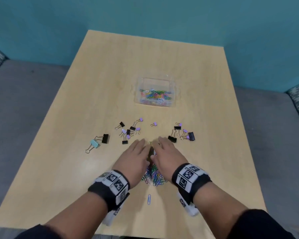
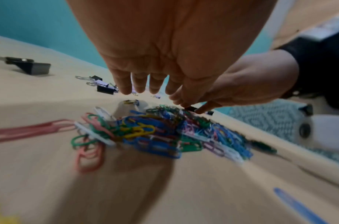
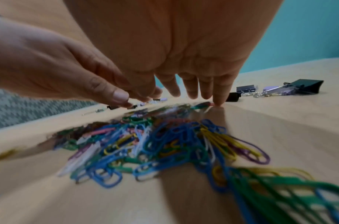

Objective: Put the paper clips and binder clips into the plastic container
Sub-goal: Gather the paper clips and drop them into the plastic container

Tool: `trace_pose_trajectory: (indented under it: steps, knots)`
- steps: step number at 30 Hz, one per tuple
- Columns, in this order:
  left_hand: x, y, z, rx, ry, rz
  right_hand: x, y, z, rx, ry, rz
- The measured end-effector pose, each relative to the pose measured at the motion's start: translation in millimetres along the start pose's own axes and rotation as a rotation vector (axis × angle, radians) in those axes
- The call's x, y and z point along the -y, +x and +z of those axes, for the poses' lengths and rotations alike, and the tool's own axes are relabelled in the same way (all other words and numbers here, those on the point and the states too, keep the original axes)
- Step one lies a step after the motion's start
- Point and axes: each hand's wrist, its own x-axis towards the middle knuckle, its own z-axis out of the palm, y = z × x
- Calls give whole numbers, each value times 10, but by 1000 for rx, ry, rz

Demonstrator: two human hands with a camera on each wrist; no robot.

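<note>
A heap of coloured paper clips (image 1: 153,175) lies on the wooden table (image 1: 205,118) under and between my two hands. My left hand (image 1: 136,152) and right hand (image 1: 164,151) hover palm down over the heap (image 2: 160,133), side by side, fingers straight and pointing away from me. In the right wrist view the right fingertips (image 3: 218,101) touch the table at the far edge of the heap (image 3: 164,148). Neither hand holds anything. The clear plastic container (image 1: 173,90) stands beyond, with several coloured paper clips in it. Black and purple binder clips (image 1: 128,131) lie scattered between.
More binder clips (image 1: 183,133) lie to the right of my hands. A light blue binder clip (image 1: 93,145) and a big black one (image 1: 105,138) lie at the left. One blue paper clip (image 1: 149,199) lies alone near me. Grey cushioned seating (image 1: 24,104) surrounds the table.
</note>
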Motion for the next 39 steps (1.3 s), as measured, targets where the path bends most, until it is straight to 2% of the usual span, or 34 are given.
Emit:
trace_pose_trajectory:
  steps: [3,6,7,9,11,12,14,18,24,28,33,39]
  knots:
    - [24,-13,83,83,80,20,-1,-90,36,48,-68,23]
    - [38,-266,19,-12,9,50,-46,-384,20,37,4,2]
    - [54,-390,-5,-64,1,15,-79,-505,20,12,45,26]
    - [87,-657,-18,-139,-22,-156,-147,-746,25,-44,72,151]
    - [77,-862,7,-86,-72,-309,-160,-932,70,-2,101,299]
    - [52,-910,40,-40,-81,-335,-137,-971,105,35,120,337]
    - [-18,-866,111,-5,-52,-302,-45,-930,160,56,108,335]
    - [-141,-503,218,-30,-18,-251,153,-611,198,20,27,268]
    - [-254,-130,173,-27,23,-204,273,-318,160,60,-17,219]
    - [-219,-59,158,-80,60,-179,264,-281,88,41,-91,166]
    - [-180,-56,90,-65,132,-130,223,-277,10,82,-91,122]
    - [-170,-28,17,-11,58,-154,187,-264,-79,119,-51,127]
